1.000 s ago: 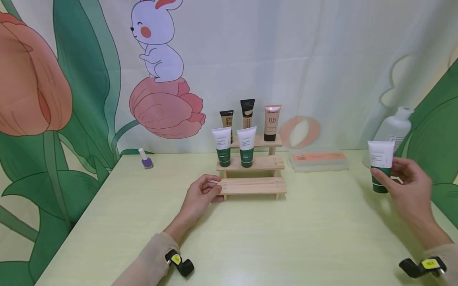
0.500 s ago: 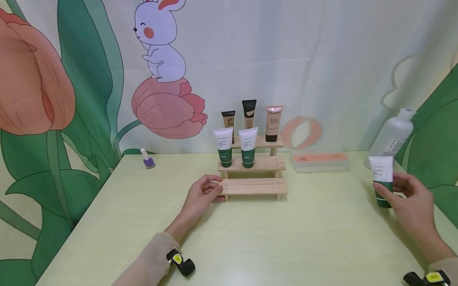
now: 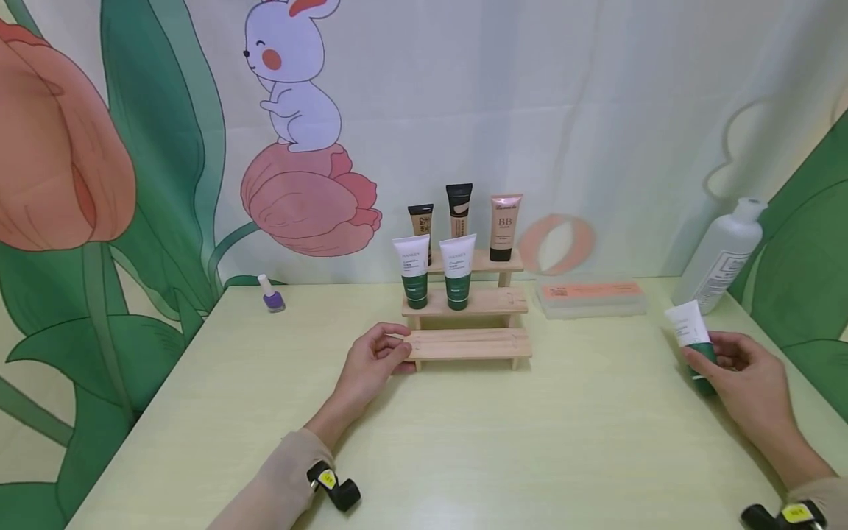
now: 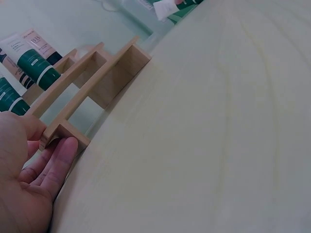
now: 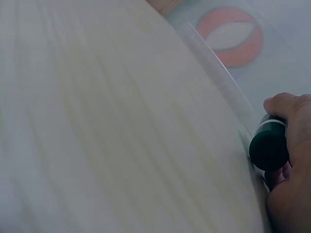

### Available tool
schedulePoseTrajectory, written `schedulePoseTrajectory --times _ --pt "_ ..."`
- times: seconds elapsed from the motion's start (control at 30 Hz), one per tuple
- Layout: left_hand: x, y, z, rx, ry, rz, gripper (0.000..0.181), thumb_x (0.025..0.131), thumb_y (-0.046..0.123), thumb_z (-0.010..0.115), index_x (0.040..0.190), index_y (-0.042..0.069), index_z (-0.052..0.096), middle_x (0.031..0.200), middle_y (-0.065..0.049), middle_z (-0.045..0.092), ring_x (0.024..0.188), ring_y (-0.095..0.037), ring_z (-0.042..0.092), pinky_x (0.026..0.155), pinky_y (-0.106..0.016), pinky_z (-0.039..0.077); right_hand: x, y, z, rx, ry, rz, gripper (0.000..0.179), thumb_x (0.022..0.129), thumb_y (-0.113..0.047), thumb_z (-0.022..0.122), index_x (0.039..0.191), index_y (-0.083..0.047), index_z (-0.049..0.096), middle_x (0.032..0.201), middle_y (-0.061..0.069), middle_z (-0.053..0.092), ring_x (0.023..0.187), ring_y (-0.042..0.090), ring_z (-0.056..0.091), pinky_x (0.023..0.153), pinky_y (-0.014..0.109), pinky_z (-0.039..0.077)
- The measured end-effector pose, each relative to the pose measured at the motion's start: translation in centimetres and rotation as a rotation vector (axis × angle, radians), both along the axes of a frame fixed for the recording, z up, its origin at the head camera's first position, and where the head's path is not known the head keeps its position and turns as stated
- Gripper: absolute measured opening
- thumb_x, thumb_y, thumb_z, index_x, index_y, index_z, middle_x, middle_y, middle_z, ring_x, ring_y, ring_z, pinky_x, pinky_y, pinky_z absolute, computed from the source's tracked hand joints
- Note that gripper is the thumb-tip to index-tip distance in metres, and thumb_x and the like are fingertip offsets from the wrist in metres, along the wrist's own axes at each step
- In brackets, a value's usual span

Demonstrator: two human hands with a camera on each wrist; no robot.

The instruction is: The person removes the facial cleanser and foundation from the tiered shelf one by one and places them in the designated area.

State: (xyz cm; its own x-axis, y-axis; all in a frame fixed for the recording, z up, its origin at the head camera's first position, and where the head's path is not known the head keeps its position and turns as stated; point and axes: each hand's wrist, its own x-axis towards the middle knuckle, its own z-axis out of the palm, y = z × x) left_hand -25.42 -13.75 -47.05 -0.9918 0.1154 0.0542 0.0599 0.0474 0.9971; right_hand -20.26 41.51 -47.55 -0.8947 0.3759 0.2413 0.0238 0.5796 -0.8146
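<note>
My right hand (image 3: 745,379) grips a white and green squeeze tube (image 3: 691,331) near the table's right side; the tube leans left, its green cap (image 5: 268,150) low in the right wrist view. With thumb above and fingers below, my left hand (image 3: 374,357) pinches the left end of the lowest step of a wooden tiered stand (image 3: 473,344). Two matching white and green tubes, a left one (image 3: 414,272) and a right one (image 3: 458,272), stand on the middle step. The top step bears a small black and gold tube (image 3: 421,221), a black-capped tube (image 3: 459,210) and a pink BB tube (image 3: 504,228).
A white bottle (image 3: 722,254) tilts at the back right, behind the held tube. Right of the stand lies a flat translucent box (image 3: 589,297) with an orange label. A purple nail polish bottle (image 3: 271,296) stands at the back left. A printed curtain (image 3: 530,110) hangs behind the table.
My right hand has come down with the tube, which has gone from upright to leaning left. My left hand stays on the stand.
</note>
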Motion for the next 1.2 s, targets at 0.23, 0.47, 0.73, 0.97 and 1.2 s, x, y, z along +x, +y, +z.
schedulePoseTrajectory --times 0.23,0.47,0.73,0.97,1.2 --pt "0.03 -0.08 -0.07 0.011 -0.012 0.001 0.025 0.109 0.001 0.070 0.133 0.004 0.069 0.108 -0.016 0.074 0.093 -0.023 0.079 0.088 -0.038 0.073 0.02 0.21 -0.06 0.053 -0.037 0.022 0.054 0.099 -0.044 0.087 0.136 -0.009 0.068 0.103 -0.017 0.061 0.091 0.002 0.055 0.066 0.007 0.051" --pt "0.02 -0.14 -0.13 0.014 -0.011 0.000 0.024 0.109 0.001 0.070 0.133 0.003 0.069 0.109 -0.017 0.075 0.095 -0.024 0.079 0.088 -0.038 0.073 -0.12 0.08 -0.25 0.096 -0.035 0.017 0.061 0.098 -0.045 0.087 0.139 -0.004 0.068 0.104 -0.010 0.062 0.090 0.003 0.055 0.065 0.007 0.049" --pt "0.10 -0.01 0.05 0.006 -0.012 -0.001 0.024 0.109 0.002 0.070 0.133 0.004 0.069 0.109 -0.016 0.075 0.096 -0.025 0.080 0.088 -0.038 0.073 0.05 0.09 -0.25 0.065 -0.033 -0.029 0.061 0.100 -0.043 0.086 0.142 -0.003 0.066 0.109 -0.018 0.059 0.095 -0.004 0.054 0.072 -0.001 0.048" --pt "0.10 0.06 -0.02 0.003 -0.010 -0.002 0.024 0.109 0.001 0.069 0.133 0.004 0.069 0.108 -0.016 0.074 0.095 -0.023 0.078 0.088 -0.037 0.073 0.23 0.33 -0.36 0.063 -0.057 -0.043 0.062 0.103 -0.042 0.082 0.147 -0.001 0.066 0.107 -0.028 0.058 0.095 -0.010 0.054 0.073 -0.001 0.049" --pt "0.06 0.03 0.07 -0.006 -0.006 0.000 0.025 0.109 0.001 0.070 0.134 0.003 0.069 0.109 -0.017 0.074 0.094 -0.022 0.079 0.088 -0.037 0.073 0.03 0.32 -0.23 0.081 -0.036 -0.050 0.059 0.105 -0.038 0.080 0.146 0.000 0.065 0.122 -0.003 0.068 0.096 -0.015 0.052 0.075 -0.001 0.046"
